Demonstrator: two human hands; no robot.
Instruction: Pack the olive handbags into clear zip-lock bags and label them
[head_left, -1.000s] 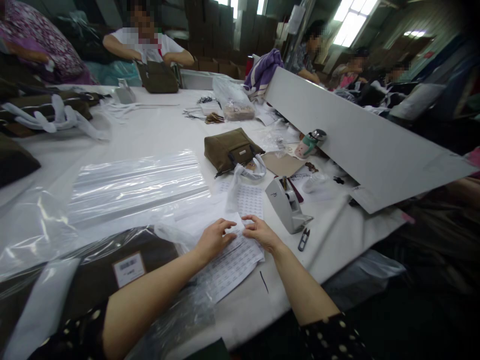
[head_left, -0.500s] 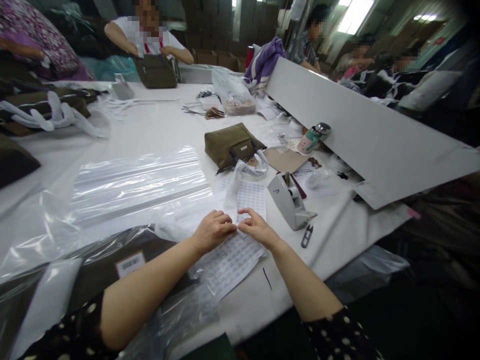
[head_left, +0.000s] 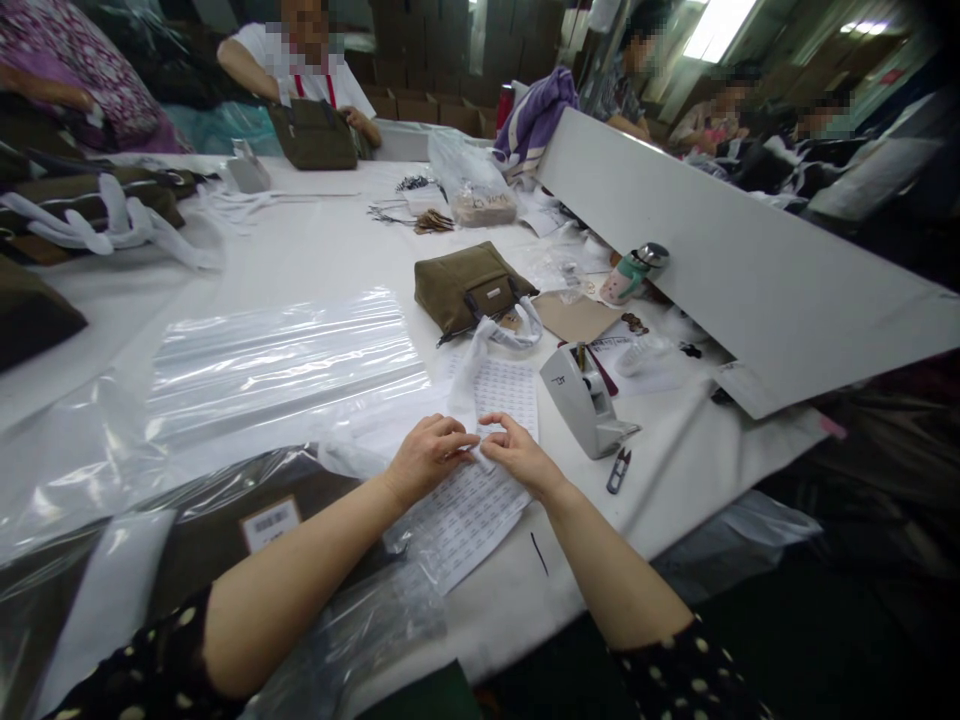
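Observation:
My left hand [head_left: 431,458] and my right hand [head_left: 521,455] meet fingertip to fingertip over a printed sheet of small labels [head_left: 480,515]. Both are closed in a pinch; what lies between the fingers is too small to make out. A white wrapped strip [head_left: 469,375] runs from just beyond my fingers up toward an olive handbag [head_left: 472,285] with dark handles. Under my left forearm lies a dark olive bag in a clear plastic sleeve [head_left: 202,560], with a barcode tag [head_left: 270,523] on it.
Right of my hands stand a grey tape dispenser [head_left: 581,400] and thread snips [head_left: 619,470]. Clear plastic bags [head_left: 285,350] lie to the left. A tilted white board [head_left: 720,260] borders the right side, with a flask [head_left: 634,272] beside it. Co-workers handle bags across the table.
The view has shifted slightly, so the table things sit a little further right. My hands keep the same pinch over the sheet. The co-worker opposite has moved a hand along the bag.

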